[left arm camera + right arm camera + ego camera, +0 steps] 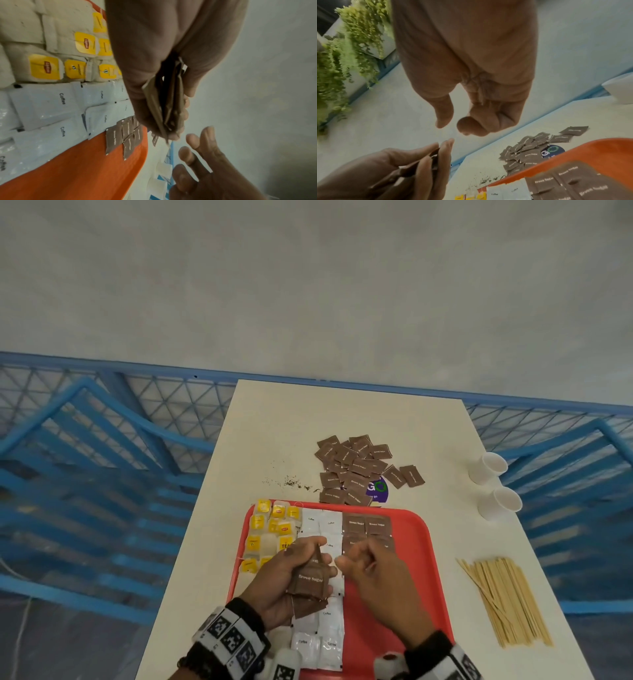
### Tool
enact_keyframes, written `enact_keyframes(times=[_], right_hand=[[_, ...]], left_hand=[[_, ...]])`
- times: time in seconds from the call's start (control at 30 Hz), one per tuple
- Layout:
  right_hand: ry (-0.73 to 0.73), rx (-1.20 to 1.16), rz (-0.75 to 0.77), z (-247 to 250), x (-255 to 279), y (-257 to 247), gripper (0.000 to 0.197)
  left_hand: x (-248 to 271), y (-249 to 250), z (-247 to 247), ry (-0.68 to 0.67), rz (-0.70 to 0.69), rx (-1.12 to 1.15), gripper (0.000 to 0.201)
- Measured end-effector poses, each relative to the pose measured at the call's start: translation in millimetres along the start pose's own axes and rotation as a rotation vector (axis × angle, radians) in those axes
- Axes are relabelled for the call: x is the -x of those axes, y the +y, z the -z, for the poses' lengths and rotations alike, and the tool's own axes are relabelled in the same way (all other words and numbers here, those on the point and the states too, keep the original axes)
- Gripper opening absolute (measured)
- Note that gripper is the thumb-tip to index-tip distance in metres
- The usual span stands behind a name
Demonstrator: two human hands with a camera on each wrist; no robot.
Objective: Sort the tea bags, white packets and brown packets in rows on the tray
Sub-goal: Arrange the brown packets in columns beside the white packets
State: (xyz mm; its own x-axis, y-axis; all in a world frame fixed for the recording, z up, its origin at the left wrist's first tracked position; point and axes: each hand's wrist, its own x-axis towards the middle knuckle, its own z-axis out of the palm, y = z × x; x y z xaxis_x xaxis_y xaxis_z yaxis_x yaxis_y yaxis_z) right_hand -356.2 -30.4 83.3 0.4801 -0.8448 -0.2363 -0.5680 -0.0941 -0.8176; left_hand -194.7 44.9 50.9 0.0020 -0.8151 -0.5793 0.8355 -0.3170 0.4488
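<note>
The left hand grips a small stack of brown packets above the near middle of the red tray, thumb on one face and fingers on the other; the right hand hovers just beside it, holding nothing, its fingers loosely curled and thumb and forefinger slightly apart, as if about to draw one packet off. The risk, as I judge it, is that the stack is thin and slippery: a pull on the top packet could drag two out together or let some drop onto the white packets directly beneath, muddling a row already laid. Beyond the hands, the tea bags fill the left of the tray, the white packets run down the middle, and only a few placed brown packets start the right column, so much red tray is bare there. Farther off on the table lies the loose pile of brown packets, with spilled tea grains beside it that a sleeve could smear. The left wrist view alone shows the stack edge-on, several packets fanned; the head view alone shows the paper cups and wooden stirrers at the right.
</note>
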Motion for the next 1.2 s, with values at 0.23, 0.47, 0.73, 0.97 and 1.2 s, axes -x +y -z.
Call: enact_keyframes(times=[0.23,0.47,0.73,0.97,1.2], right_hand=[[0.039,0.123,0.014,-25.4,20.4,3.6,0.045],[0.099,-0.049,-0.021,-22.4,18.7,6.2,0.019],[0.064,-0.263,-0.102,-17.4,17.9,13.4,0.016],[0.112,-0.531,-0.032,7.8,19.3,7.6,0.012],[0.102,-0.572,-0.003,16.4,14.3,8.6,0.011]], left_hand=[[0.3,-9.3,-20.4,0.016,-0.043,0.054,0.029],[3.9,-13.9,-30.7,0.057,-0.002,0.152,0.024],[16.3,-12.4,-46.7,-0.017,0.015,0.069,0.028],[12.9,-2.5,-26.7,0.018,0.009,-0.027,0.033],[14.0,3.5,-32.6,-0.007,-0.219,-0.585,0.023]])
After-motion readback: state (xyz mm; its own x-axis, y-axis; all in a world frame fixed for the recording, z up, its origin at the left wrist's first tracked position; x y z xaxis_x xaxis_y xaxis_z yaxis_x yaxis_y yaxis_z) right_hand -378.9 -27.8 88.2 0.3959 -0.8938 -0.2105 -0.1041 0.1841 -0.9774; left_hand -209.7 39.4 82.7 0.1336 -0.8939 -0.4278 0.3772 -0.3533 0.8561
